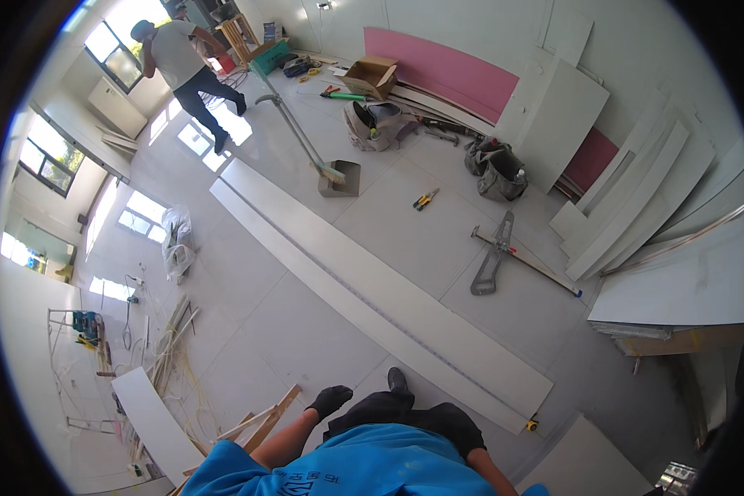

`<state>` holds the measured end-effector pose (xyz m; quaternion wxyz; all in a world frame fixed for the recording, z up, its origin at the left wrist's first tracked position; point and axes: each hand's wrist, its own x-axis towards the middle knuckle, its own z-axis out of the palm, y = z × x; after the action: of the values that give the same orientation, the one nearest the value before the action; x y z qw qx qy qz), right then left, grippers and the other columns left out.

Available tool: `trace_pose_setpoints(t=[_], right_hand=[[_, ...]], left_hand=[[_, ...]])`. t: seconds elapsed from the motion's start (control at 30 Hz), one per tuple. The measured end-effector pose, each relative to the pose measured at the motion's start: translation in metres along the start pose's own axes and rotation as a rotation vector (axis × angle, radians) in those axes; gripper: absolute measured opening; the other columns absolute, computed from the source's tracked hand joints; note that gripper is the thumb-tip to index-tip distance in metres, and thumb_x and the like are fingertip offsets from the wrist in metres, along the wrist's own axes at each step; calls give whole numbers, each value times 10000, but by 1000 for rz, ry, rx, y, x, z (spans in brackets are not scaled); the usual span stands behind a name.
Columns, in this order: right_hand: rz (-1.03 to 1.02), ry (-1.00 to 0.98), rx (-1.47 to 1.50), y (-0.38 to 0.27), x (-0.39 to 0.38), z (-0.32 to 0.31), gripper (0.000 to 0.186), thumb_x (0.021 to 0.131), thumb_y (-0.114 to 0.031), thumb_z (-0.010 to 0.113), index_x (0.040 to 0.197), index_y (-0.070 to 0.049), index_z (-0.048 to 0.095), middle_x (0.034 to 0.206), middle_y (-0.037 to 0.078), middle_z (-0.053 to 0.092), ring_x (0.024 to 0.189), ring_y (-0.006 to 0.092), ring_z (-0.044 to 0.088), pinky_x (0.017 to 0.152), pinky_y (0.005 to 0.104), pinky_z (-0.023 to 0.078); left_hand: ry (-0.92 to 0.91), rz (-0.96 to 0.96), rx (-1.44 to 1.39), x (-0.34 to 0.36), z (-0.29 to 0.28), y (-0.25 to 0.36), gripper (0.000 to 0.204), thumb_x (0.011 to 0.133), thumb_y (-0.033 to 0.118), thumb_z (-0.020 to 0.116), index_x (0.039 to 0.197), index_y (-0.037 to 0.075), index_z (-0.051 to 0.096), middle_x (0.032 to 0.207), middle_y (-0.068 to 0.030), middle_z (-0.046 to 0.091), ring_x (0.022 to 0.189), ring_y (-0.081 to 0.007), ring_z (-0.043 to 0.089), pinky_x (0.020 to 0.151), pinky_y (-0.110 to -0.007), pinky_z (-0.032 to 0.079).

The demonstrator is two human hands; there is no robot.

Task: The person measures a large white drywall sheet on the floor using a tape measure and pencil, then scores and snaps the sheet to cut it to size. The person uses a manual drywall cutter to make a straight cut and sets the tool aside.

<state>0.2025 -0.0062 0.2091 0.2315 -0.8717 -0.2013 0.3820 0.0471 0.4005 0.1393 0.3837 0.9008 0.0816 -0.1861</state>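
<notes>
- One dark glove covers the left hand (331, 401), between 6 and 7 o'clock. It looks empty, but I can't tell if its fingers are wide or narrow.
- The right hand (472, 444), at 5 o'clock, is dark and mixes with the dark trousers (372, 423) by the knee. I can't tell what its fingers do.
- A long white board (380, 285) lies on the floor, from 10 o'clock down to 5 o'clock. The left hand is near it, and so is a dark shoe (398, 380).
- A thin measuring strip (401, 329) runs along the board to a yellow and black tape measure (531, 426), near 5 o'clock, at the board's end.
- Yellow-handled pliers (426, 199) lie between 1 and 2 o'clock.
- A grey dustpan (351, 179) sits at 11 o'clock with a broom.
- A big grey tool (494, 256) lies at 3 o'clock.
- Another person (182, 59) stands between 10 and 11 o'clock.
</notes>
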Motion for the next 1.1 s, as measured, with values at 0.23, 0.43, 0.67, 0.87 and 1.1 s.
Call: trace_pose_setpoints(t=[0.23,0.43,0.67,0.87,1.1], right_hand=[[-67,296,-46,-13,103,-99,361,807,-293,621,1086,-64,616,950,209,645,879,364,626,751,444,495],[-172,143,-292,-94,258,-217,175,827,-171,566,957,-68,621,818,170,653,758,361,636,679,458,504],[-150,-123,-440,-85,490,-405,171,806,-153,590,973,-121,599,744,162,635,763,351,640,658,452,514],[-366,-111,304,-329,676,-467,231,918,-208,520,1002,1,576,837,144,651,723,217,677,638,335,535],[-463,-250,131,-455,885,-438,235,926,-235,542,1024,-24,575,830,90,654,769,168,659,679,323,517]], left_hand=[[83,-195,-147,111,-89,-10,268,911,291,543,1076,114,659,976,-80,680,839,-231,640,714,-343,509],[179,-266,-219,245,-170,-23,283,922,302,531,1065,89,650,936,-109,674,835,-270,638,714,-361,509],[141,-333,-318,411,-296,-7,316,941,323,508,1140,111,631,1087,-89,659,997,-247,625,857,-361,486],[156,38,-947,598,-442,73,378,951,293,491,1256,72,524,1145,-111,611,1053,-236,593,935,-333,443],[406,-8,-954,735,-607,3,706,722,343,743,1297,69,439,1177,-86,611,1040,-182,608,829,-334,506]])
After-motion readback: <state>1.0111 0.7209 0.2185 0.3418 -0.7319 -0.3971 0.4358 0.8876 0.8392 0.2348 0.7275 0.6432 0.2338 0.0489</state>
